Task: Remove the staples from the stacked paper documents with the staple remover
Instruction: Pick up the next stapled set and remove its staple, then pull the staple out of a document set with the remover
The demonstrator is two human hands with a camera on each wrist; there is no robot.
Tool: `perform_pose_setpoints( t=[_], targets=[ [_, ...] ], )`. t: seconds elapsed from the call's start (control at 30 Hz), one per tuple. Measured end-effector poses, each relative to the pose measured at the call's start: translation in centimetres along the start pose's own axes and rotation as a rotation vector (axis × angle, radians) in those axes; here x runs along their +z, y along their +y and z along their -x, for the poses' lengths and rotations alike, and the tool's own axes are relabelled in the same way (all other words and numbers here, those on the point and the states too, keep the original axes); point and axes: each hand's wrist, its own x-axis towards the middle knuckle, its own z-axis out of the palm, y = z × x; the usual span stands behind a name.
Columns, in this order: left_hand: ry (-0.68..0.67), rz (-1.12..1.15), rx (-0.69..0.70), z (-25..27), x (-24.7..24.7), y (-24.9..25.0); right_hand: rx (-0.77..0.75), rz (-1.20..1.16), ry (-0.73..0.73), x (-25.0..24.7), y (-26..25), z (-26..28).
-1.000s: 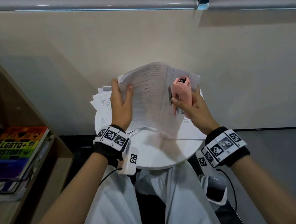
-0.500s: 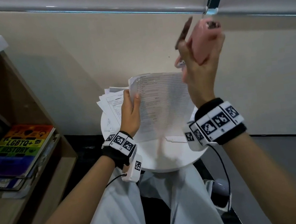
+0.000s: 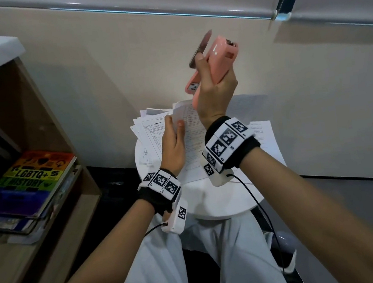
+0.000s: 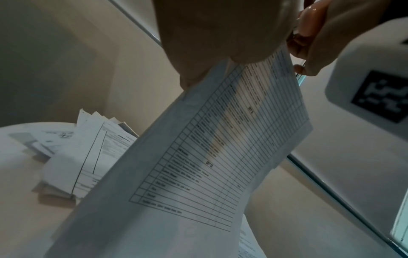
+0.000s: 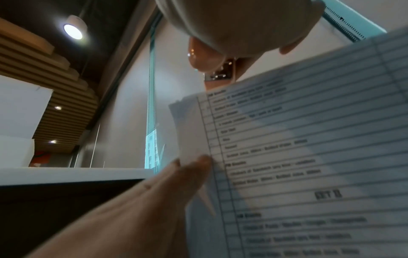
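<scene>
Pink staple remover (image 3: 214, 66) gripped high by right hand (image 3: 215, 90); left hand (image 3: 174, 146) pinches paper's (image 3: 192, 136) edge.

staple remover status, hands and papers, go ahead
Right hand grips the pink staple remover, raised clear of the papers. Left hand pinches the lifted document above the round table. Nothing in the way.

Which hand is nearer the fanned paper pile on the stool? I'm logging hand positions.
Left. The left hand holds a sheet just above the paper pile; the right hand is raised higher, gripping the pink staple remover.
</scene>
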Motion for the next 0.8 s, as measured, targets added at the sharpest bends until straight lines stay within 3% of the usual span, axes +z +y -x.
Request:
perform_pose_setpoints(
  t=[0.2, 0.43, 0.63, 0.8],
  targets=[
    [0.015, 0.026, 0.022, -0.3, 0.0, 0.8, -0.128, 0.148, -0.042, 0.4, 1.7, 0.8],
    [0.016, -0.085, 0.072, -0.6, 0.4, 0.3, -0.148, 0.239, -0.060, 0.9, 1.9, 1.0],
    [0.003, -0.091, 0.031, -0.4, 0.7, 0.6, -0.120, 0.180, -0.111, 1.1, 2.4, 0.6],
    [0.008, -0.172, 0.075, -1.2, 0.4, 1.6, -0.137, 0.149, -0.081, -0.1, 2.1, -0.5]
  ],
)
